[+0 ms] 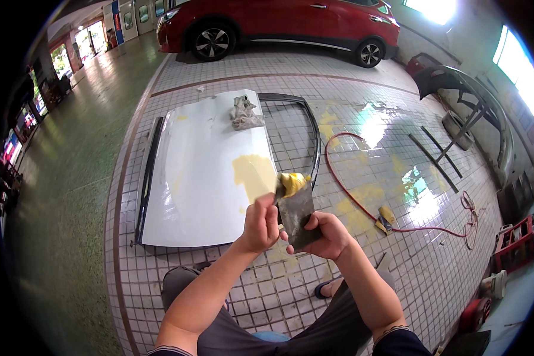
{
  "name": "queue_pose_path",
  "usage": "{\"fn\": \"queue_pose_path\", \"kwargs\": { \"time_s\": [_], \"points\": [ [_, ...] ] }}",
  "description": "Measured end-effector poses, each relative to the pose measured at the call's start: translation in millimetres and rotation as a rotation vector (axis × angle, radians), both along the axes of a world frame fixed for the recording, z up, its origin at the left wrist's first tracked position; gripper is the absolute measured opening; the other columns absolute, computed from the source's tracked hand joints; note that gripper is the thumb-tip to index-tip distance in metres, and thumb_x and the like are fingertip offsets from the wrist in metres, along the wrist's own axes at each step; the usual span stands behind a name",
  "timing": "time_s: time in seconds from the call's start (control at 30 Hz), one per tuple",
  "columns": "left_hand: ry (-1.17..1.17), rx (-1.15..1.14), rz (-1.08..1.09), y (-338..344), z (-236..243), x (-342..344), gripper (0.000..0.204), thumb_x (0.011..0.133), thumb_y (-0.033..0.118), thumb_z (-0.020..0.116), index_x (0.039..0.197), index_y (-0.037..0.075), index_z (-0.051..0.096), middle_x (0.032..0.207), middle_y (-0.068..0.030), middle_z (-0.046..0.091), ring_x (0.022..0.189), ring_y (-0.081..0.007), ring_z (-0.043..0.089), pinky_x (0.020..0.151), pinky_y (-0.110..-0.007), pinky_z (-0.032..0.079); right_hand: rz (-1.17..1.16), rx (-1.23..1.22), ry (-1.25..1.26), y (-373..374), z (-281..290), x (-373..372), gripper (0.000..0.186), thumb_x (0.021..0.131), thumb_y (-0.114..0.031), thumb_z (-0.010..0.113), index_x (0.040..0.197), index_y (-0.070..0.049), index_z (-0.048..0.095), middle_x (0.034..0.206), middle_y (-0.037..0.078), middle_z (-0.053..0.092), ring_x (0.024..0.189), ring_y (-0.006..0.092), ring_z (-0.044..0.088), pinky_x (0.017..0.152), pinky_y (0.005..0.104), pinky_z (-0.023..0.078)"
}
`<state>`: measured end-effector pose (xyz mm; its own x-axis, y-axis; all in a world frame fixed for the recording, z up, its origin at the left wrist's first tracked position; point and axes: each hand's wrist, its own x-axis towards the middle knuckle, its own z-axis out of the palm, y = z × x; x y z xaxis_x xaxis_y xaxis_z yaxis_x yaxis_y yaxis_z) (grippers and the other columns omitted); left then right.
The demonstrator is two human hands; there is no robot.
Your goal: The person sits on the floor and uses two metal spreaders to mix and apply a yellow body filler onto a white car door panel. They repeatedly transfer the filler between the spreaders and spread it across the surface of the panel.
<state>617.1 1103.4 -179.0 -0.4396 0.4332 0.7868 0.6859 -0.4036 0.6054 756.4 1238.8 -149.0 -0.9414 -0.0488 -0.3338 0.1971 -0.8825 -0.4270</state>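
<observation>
My right hand grips a dark, flat, rectangular plate by its lower right corner, thumb on top. A lump of yellow putty sits on the plate's far end. Beside the plate's left edge, my left hand is closed in a pinch; what it holds, if anything, is hidden. In front of me a white car door lies flat on the floor, with a pale yellow putty patch on its right side. A crumpled grey rag or bag rests near the door's far edge.
A red hose curves over the tiled floor at right, passing a yellow-smeared dark piece. Farther right are a metal stand, a bumper and a tire. A red car stands at the back.
</observation>
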Motion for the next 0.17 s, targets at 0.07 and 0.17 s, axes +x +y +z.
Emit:
{"fn": "queue_pose_path", "kwargs": {
  "time_s": [0.07, 0.17],
  "points": [
    [0.186, -0.030, -0.007, -1, 2, -8, 0.018, 0.100, 0.003, 0.050, 0.119, 0.003, 0.049, 0.066, -0.0096, 0.055, 0.054, -0.0271, 0.057, 0.050, -0.040, 0.046, 0.027, -0.018, 0.054, -4, 8, 0, 0.053, 0.078, -0.005, 0.045, 0.129, 0.007, 0.052, 0.120, 0.025, 0.062, 0.107, 0.0394, 0.064, 0.090, 0.0612, 0.052],
    [0.375, -0.056, 0.021, 3, 5, -17, 0.020, 0.101, 0.005, 0.051, 0.121, 0.005, 0.049, 0.067, -0.0089, 0.058, 0.054, -0.0256, 0.059, 0.052, -0.043, 0.049, 0.043, -0.119, 0.160, 0, 6, 3, 0.056, 0.078, -0.008, 0.048, 0.132, 0.003, 0.054, 0.122, 0.025, 0.063, 0.106, 0.0382, 0.065, 0.091, 0.0652, 0.049]
  ]
}}
